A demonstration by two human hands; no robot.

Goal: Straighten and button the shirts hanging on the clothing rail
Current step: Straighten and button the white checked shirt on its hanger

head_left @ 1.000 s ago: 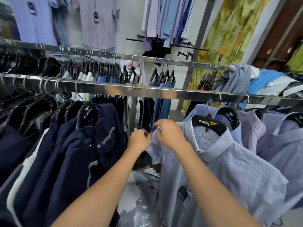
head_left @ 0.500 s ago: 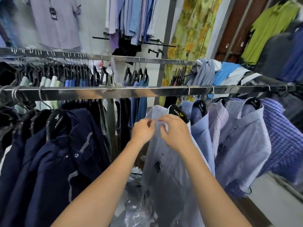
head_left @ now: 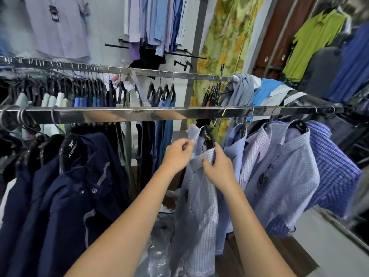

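Rail (head_left: 159, 114) steel, shop wall behind | left hand (head_left: 176, 154), right hand (head_left: 218, 168) both pinching checked shirt (head_left: 199, 196) collar | navy shirts (head_left: 69, 186) at rail's left end

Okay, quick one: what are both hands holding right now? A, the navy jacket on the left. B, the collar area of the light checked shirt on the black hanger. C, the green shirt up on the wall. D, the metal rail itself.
B: the left hand and right hand both pinch the collar of the light checked shirt.
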